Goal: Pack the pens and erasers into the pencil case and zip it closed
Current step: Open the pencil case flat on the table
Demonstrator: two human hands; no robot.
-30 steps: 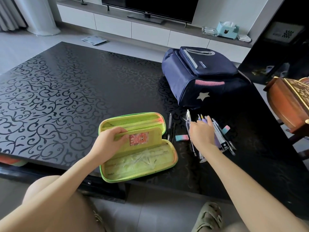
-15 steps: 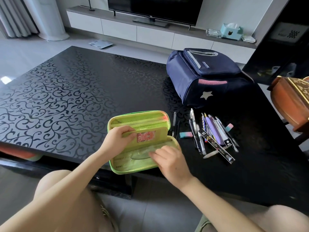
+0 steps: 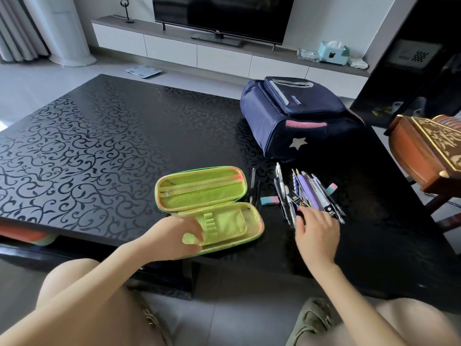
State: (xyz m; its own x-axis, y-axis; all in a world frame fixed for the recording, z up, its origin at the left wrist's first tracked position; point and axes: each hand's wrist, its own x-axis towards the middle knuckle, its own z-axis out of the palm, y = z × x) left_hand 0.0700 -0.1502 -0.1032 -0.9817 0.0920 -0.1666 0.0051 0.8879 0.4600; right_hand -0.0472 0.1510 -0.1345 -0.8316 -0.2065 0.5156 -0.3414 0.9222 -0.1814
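Little writing can be read here: the white print on the dark packets among your pens (image 3: 308, 193) is too small to make out, and so is the pale label on the navy backpack (image 3: 296, 118) and the logo under the television (image 3: 219, 17).

Your pencil case (image 3: 209, 206) lies open near the front edge of the black patterned worktop (image 3: 87, 146), the mesh-pocket half propped up behind, the half with the elastic loops lying flat toward you. Your left hand (image 3: 172, 238) rests on the near left end of that flat half, fingers curled around its green lining flap, gripping it.

Your right hand (image 3: 315, 228) reaches forward over the worktop to the right of the case, palm down, fingers spread and loose, fingertips (image 3: 303, 211) at the near ends of the pens; it grasps nothing. The pens lie in a loose fan just in front of the backpack. Two dark pens (image 3: 254, 187) lie apart from the fan, just beside the case's right end. One pink-and-blue eraser (image 3: 269, 200) sits between them and the fan; a second eraser (image 3: 331, 188) lies at the fan's right side.
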